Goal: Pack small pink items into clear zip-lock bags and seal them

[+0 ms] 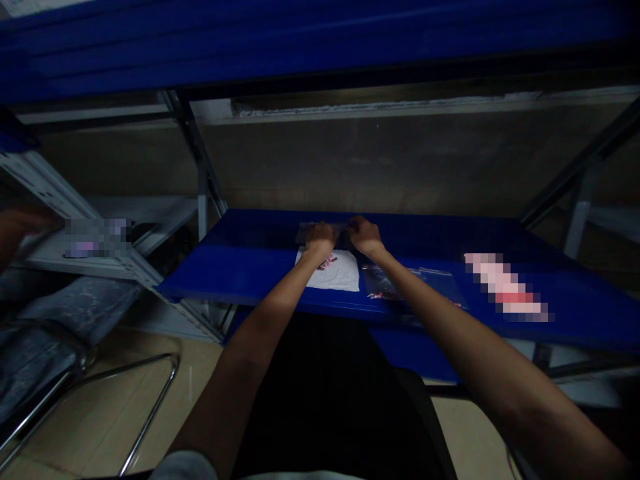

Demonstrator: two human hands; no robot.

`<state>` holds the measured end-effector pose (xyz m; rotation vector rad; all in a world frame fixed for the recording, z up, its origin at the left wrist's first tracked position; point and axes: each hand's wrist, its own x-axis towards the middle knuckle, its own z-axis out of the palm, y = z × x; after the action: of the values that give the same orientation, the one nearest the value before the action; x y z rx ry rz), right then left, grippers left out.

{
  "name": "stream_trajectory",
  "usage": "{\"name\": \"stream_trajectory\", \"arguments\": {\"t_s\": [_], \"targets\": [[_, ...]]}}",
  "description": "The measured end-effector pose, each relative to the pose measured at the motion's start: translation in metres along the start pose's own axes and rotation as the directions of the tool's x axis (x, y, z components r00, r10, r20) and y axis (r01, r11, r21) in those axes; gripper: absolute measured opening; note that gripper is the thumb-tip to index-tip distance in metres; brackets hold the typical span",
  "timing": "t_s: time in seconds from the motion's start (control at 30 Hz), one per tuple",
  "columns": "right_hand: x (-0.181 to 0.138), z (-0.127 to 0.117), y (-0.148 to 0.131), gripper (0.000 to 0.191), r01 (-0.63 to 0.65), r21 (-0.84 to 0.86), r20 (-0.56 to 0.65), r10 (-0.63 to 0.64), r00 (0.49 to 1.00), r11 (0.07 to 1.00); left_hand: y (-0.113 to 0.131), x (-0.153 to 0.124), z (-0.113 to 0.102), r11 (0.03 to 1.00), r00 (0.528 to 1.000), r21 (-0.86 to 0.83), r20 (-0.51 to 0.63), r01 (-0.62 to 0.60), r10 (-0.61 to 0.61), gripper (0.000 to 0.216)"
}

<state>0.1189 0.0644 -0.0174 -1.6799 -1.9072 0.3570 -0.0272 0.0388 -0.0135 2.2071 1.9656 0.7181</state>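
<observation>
My left hand [321,239] is closed on the left part of a clear plastic bag [342,231], which lies flat on the blue shelf-like tabletop. At the bag's right side my right hand [365,235] has its fingers curled and pinched on the edge. Just in front of the bag lies a white cloth or paper sheet [334,280]. A small cluster of pink and brown pieces [329,261] rests on it, partly behind my left wrist; their kind is too small to tell. Right of the sheet are clear bags [441,285] with small pink pieces, partly under my right forearm.
A pixelated pink-and-white item [505,285] lies on the right of the blue tabletop [240,257]. A blue upper shelf [320,47] overhangs it, with grey metal posts [193,143] at the sides. At left are another person's hand [23,227] and a metal-framed chair [150,363].
</observation>
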Motion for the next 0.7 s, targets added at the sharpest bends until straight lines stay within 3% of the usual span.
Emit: {"name": "stream_trajectory", "arguments": {"t_s": [0.07, 0.13, 0.17, 0.23, 0.3, 0.37, 0.43, 0.53, 0.6, 0.7], "targets": [[-0.003, -0.003, 0.003, 0.037, -0.037, 0.070, -0.046, 0.040, 0.998, 0.997, 0.002, -0.008, -0.006, 1.000, 0.998, -0.004, -0.054, -0.030, 0.029, 0.028], [-0.009, -0.005, 0.005, 0.042, -0.075, 0.288, -0.058, 0.096, 0.994, 0.955, 0.003, -0.022, -0.012, 0.995, 0.987, -0.008, -0.128, -0.104, 0.102, 0.030], [-0.013, -0.006, 0.006, 0.045, -0.088, 0.446, -0.045, 0.120, 0.992, 0.891, 0.004, -0.030, -0.014, 0.988, 0.974, -0.018, -0.172, -0.153, 0.148, 0.031], [-0.024, -0.008, 0.007, 0.050, -0.088, 0.730, -0.003, 0.132, 0.991, 0.677, 0.003, -0.048, -0.017, 0.966, 0.945, -0.062, -0.228, -0.253, 0.233, 0.030], [-0.038, -0.012, 0.009, 0.052, -0.065, 0.852, 0.018, 0.094, 0.995, 0.520, 0.001, -0.067, -0.018, 0.935, 0.928, -0.147, -0.248, -0.321, 0.280, 0.028], [-0.055, -0.016, 0.010, 0.052, -0.034, 0.881, 0.006, 0.061, 0.998, 0.472, 0.001, -0.082, -0.017, 0.890, 0.935, -0.314, -0.231, -0.332, 0.268, 0.030], [-0.073, -0.020, 0.011, 0.056, -0.002, 0.893, -0.028, 0.058, 0.998, 0.451, 0.004, -0.093, -0.016, 0.790, 0.973, -0.569, -0.155, -0.228, 0.169, 0.040], [-0.097, -0.025, 0.009, 0.056, 0.038, 0.900, -0.082, 0.083, 0.993, 0.433, 0.013, -0.101, -0.019, 0.499, 0.999, -0.865, 0.052, 0.046, -0.002, 0.057], [-0.109, -0.028, 0.007, 0.052, 0.038, 0.895, -0.082, 0.079, 0.993, 0.445, 0.018, -0.103, -0.024, 0.338, 0.984, -0.925, 0.173, 0.175, -0.038, 0.063], [-0.118, -0.032, 0.006, 0.050, 0.030, 0.882, -0.056, 0.040, 0.998, 0.471, 0.018, -0.105, -0.031, 0.247, 0.967, -0.936, 0.254, 0.252, -0.027, 0.067]]}}
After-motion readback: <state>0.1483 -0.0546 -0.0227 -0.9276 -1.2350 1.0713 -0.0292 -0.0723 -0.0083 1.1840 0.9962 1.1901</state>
